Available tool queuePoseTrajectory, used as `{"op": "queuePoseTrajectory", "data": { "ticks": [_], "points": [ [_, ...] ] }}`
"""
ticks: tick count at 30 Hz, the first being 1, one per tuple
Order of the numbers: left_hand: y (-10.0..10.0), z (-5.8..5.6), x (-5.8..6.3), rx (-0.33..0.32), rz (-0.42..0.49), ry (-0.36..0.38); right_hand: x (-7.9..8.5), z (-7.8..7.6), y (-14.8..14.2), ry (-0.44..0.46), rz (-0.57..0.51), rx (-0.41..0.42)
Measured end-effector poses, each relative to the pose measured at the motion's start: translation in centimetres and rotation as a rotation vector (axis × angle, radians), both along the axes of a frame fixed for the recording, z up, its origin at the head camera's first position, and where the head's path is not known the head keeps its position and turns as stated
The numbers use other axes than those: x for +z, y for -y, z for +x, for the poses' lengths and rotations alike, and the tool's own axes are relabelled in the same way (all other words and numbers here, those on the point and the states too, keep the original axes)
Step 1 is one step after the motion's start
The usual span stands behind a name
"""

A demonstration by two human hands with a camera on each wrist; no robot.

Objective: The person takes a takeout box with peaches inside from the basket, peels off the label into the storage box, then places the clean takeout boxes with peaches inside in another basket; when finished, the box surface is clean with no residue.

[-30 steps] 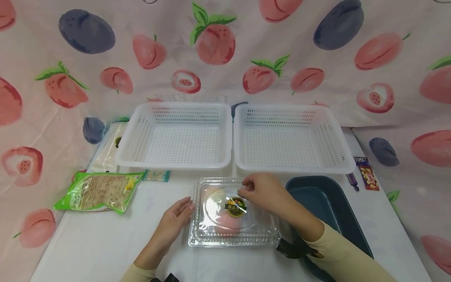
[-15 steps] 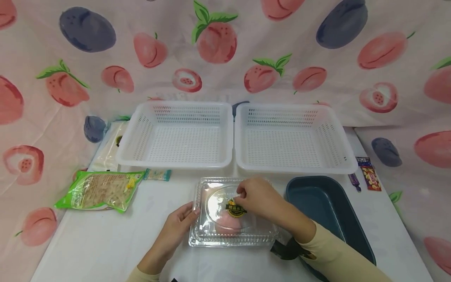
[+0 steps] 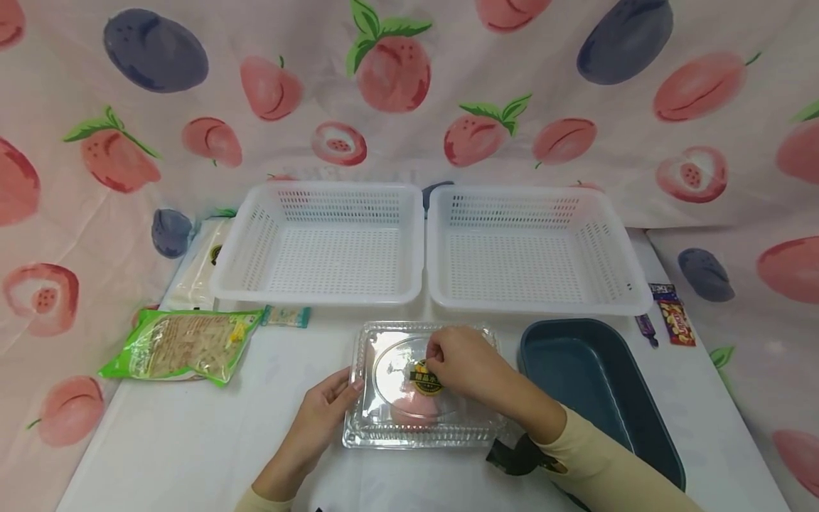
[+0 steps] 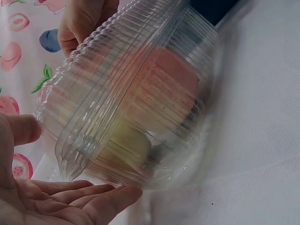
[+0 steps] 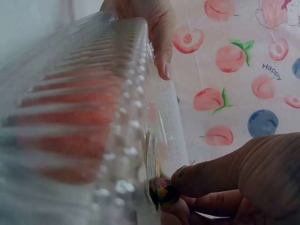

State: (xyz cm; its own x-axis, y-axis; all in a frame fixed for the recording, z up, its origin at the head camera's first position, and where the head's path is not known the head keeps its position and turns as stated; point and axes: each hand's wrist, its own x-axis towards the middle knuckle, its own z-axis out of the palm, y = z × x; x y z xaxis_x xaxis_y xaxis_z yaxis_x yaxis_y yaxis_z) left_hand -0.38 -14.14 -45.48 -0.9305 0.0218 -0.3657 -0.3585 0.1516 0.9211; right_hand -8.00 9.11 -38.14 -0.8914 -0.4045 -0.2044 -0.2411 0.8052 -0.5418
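The right grip [image 3: 470, 364] pinches the label [image 3: 424, 379] atop the clear box [image 3: 385, 407].

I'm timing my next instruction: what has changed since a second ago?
The left grip moved slightly right and now holds the clear box at its left edge. The right grip shifted slightly toward the near side and now pinches the round sticker at its edge. The box, the left basket, right basket, dark tray and green bag stayed put.
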Motion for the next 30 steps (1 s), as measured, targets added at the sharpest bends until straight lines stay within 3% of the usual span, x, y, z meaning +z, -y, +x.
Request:
{"op": "queuePoseTrajectory", "data": {
  "ticks": [30],
  "points": [
    [0.03, -0.02, 0.24, -0.007, -0.019, 0.010, 0.00, 0.06, -0.81, 0.029, -0.080, 0.031]
  ]
}}
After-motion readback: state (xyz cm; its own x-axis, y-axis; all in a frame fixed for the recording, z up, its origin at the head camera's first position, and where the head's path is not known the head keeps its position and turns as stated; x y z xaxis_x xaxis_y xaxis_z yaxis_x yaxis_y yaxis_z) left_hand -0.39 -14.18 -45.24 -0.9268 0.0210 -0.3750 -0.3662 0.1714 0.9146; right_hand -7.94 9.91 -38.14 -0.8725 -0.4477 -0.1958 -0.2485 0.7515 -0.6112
